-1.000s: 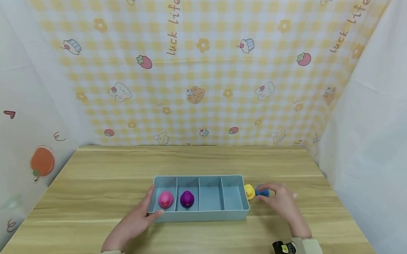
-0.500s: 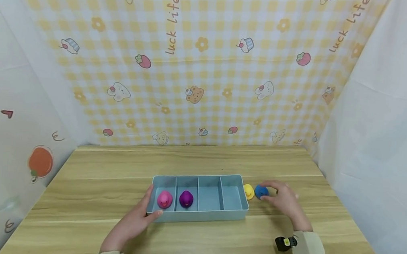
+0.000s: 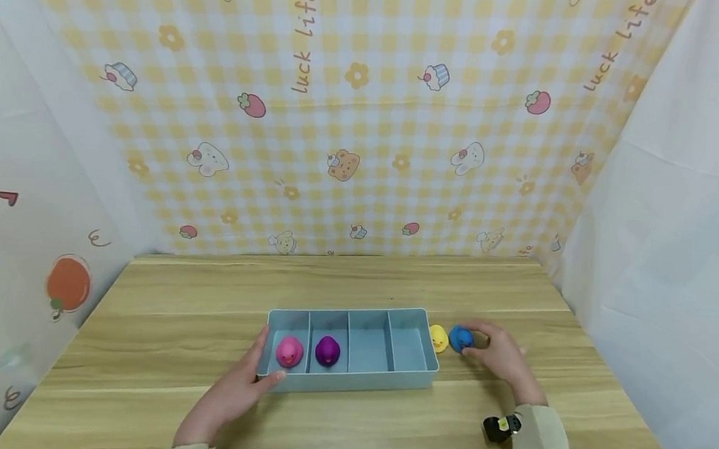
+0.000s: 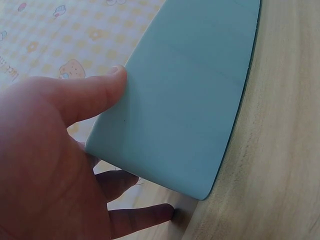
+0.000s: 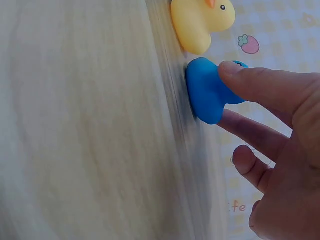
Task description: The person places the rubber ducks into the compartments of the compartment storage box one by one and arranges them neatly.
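With right hand (image 3: 502, 353) half closed, pinches blue duck (image 5: 204, 90), less covered than a second ago but outside divided box (image 3: 358, 383). With left hand (image 3: 239, 385), grips its left end.

We count one pink duck (image 3: 289, 352) and one purple duck (image 3: 328, 351) at the left, one yellow duck (image 3: 439, 338) and one blue duck (image 5: 204, 92) at the right: four ducks altogether. We see one tray (image 3: 352, 383), its three dividers (image 3: 390, 341) making four compartments (image 3: 369, 350), two of these with one duck each. We also count one left hand (image 3: 241, 387), one right hand (image 3: 503, 356), two sleeves (image 3: 544, 444) and one table (image 3: 347, 434).
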Tool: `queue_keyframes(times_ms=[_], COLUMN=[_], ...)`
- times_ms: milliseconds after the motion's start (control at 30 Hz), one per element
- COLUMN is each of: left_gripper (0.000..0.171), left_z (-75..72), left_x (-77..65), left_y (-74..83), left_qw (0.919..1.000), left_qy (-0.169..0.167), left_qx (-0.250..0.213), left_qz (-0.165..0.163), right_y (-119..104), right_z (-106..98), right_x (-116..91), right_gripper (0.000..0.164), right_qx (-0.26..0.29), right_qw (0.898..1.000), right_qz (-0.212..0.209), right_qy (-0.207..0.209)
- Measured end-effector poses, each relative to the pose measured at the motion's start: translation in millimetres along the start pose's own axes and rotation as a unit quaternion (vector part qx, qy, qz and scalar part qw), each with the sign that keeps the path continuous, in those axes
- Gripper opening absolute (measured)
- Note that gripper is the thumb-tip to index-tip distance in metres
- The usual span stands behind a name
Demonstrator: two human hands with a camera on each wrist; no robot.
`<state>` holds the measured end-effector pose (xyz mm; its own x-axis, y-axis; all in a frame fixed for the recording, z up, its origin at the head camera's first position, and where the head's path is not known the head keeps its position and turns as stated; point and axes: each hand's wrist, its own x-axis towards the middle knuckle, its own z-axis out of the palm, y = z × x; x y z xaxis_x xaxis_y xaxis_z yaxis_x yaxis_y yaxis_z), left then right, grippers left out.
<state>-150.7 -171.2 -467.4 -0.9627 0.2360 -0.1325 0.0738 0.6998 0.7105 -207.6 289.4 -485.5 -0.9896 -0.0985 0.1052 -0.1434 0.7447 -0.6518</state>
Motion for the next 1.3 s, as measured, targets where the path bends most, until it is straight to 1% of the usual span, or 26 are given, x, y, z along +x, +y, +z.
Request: queue_keyframes(times_ms=[233,433,567,667,833,933,1067,1300], left_gripper=[0.086,0.086,0.086,0.086,0.086,0.086,0.086,0.085], left_z=[-0.7,-2.9,-3.3,-3.2,-1.3,-0.3,-0.2,-1.0], left_x=[-1.4,-3.9,-3.8,-3.6,-1.8,-0.9,-0.5,-0.8], left_y=[-0.6,-2.4,-2.8,-2.9,-2.8,-1.8,-1.2,-0.6], left_qw=[1.0,1.0,1.0,1.0,1.0,1.0,1.0,1.0], left_qy=[-0.001,-0.004,-0.006,-0.006,-0.004,-0.003,-0.004,-0.004], left_qx=[0.003,0.005,0.0,-0.001,-0.002,-0.003,-0.002,-0.007], left_qz=[0.0,-0.003,-0.002,-0.003,0.001,0.002,0.001,0.004], right_y=[0.4,-2.5,-6.7,-9.1,-15.2,-19.4,-24.7,-34.2], right_z=[3.7,6.8,5.1,4.0,1.4,-1.0,-3.8,-8.9], right_x=[1.5,3.7,3.0,3.2,3.3,2.3,1.9,2.9], right_gripper=[0.039,0.038,0.039,0.039,0.039,0.04,0.041,0.039], right_qx=[0.004,-0.002,-0.01,-0.008,-0.008,-0.009,0.003,0.027], right_qw=[1.0,1.0,1.0,1.0,1.0,1.0,1.0,0.999], right_qz=[0.006,0.022,0.018,0.006,0.013,0.008,-0.007,0.005], right_qy=[0.0,-0.006,0.005,0.013,0.017,0.019,0.024,0.018])
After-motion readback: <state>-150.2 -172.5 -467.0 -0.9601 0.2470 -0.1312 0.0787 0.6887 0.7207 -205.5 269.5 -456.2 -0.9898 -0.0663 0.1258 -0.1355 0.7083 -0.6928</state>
